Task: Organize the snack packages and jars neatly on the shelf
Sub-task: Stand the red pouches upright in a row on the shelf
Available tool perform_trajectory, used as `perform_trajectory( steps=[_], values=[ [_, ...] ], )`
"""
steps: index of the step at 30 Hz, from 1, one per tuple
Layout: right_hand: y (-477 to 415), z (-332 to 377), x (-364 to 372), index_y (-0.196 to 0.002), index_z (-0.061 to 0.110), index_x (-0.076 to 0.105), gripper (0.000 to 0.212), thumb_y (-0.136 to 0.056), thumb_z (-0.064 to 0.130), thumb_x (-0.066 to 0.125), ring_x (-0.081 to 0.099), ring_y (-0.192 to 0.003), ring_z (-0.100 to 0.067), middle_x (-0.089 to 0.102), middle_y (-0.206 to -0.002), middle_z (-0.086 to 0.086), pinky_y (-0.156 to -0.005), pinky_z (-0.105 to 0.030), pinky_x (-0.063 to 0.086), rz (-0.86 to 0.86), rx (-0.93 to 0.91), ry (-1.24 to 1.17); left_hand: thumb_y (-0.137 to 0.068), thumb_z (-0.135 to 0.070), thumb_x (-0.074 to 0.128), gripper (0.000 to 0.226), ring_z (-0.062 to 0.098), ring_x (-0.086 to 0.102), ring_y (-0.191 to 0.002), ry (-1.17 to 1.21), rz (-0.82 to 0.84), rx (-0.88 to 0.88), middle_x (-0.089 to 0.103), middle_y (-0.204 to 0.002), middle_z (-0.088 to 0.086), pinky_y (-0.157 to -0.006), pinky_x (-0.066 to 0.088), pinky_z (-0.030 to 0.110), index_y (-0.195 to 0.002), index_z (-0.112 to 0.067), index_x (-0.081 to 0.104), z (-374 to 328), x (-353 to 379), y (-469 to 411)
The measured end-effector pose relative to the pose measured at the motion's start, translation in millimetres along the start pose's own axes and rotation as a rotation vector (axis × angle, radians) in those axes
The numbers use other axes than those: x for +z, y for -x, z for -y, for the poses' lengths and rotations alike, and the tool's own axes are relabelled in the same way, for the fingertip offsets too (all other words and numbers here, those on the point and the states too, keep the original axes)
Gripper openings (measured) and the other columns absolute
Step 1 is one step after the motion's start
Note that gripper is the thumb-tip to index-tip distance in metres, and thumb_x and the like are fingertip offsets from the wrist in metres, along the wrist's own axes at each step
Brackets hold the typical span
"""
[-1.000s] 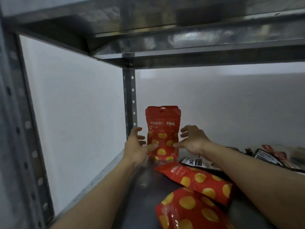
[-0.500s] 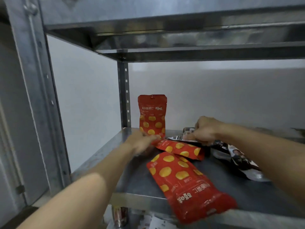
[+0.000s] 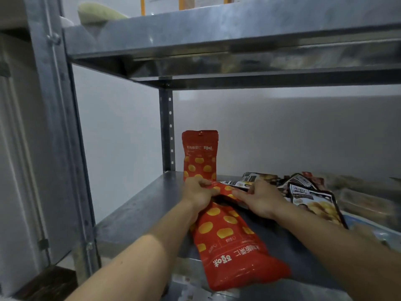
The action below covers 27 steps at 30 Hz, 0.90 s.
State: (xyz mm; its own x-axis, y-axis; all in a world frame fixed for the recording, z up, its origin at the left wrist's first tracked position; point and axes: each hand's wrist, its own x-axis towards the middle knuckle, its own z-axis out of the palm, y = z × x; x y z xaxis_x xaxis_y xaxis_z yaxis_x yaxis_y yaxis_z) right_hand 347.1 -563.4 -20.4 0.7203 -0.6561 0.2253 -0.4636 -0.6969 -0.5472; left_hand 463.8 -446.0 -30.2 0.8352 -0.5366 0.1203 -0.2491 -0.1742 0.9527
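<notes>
One red pouch with yellow spots [image 3: 200, 155] stands upright at the back left corner of the metal shelf [image 3: 138, 205]. A second red pouch [image 3: 225, 189] lies flat in front of it, and my left hand [image 3: 198, 193] grips its left end while my right hand [image 3: 261, 199] rests on its right end. A third red pouch [image 3: 230, 246] lies flat toward the shelf's front edge, partly under my left wrist. Dark snack packets [image 3: 312, 198] lie in a loose pile to the right.
A perforated metal post [image 3: 167, 127] rises behind the standing pouch. The upper shelf [image 3: 217, 46] hangs low overhead. A front upright [image 3: 54, 127] stands at the left. White walls close the back and left side. Pale packages [image 3: 368, 203] sit at the far right.
Both hands left the upright pouch and came forward onto the flat red pouch behind the front one. My view pulled back and lower, showing the shelf's front edge.
</notes>
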Motion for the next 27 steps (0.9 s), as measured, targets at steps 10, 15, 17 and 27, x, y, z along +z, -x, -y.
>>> perform_trajectory(
  steps=[10, 15, 17, 27],
  values=[
    [3, 11, 6, -0.072, 0.014, 0.057, 0.049, -0.088, 0.06, 0.053, 0.056, -0.068, -0.02, 0.052, -0.064, 0.001, -0.05, -0.028, 0.033, -0.034, 0.004, -0.001, -0.068, -0.026, 0.085, 0.034, 0.021, 0.064, -0.098, 0.129, 0.027, 0.038, 0.068, -0.102, 0.0, -0.092, 0.054, 0.039, -0.098, -0.022, 0.07, -6, 4, -5],
    [5, 13, 8, -0.079, 0.013, 0.061, 0.052, -0.085, 0.064, 0.054, 0.063, -0.075, -0.022, 0.063, -0.075, -0.003, -0.059, -0.032, 0.044, -0.036, 0.008, -0.011, -0.068, -0.011, 0.084, 0.04, 0.022, 0.064, -0.099, 0.15, 0.031, 0.062, 0.068, -0.103, 0.001, -0.092, 0.053, 0.039, -0.103, -0.022, 0.068, -8, 2, -9],
    [7, 14, 6, -0.08, 0.01, 0.064, 0.053, -0.085, 0.062, 0.056, 0.064, -0.076, -0.022, 0.065, -0.077, -0.005, -0.063, -0.034, 0.046, -0.033, 0.005, -0.026, -0.069, -0.006, 0.082, 0.039, 0.022, 0.064, -0.098, 0.171, 0.037, 0.074, 0.068, -0.101, 0.001, -0.091, 0.054, 0.04, -0.102, -0.023, 0.068, -10, 1, -9],
    [14, 15, 0, -0.084, 0.019, 0.057, 0.024, -0.083, 0.036, 0.073, 0.06, -0.082, -0.012, 0.062, -0.086, 0.005, -0.068, -0.025, 0.048, 0.018, -0.048, -0.176, -0.08, 0.005, 0.07, 0.061, 0.015, 0.057, -0.105, 0.234, 0.085, 0.186, 0.057, -0.116, -0.005, -0.093, 0.054, 0.044, -0.126, -0.029, 0.051, -14, -3, -6]
  ],
)
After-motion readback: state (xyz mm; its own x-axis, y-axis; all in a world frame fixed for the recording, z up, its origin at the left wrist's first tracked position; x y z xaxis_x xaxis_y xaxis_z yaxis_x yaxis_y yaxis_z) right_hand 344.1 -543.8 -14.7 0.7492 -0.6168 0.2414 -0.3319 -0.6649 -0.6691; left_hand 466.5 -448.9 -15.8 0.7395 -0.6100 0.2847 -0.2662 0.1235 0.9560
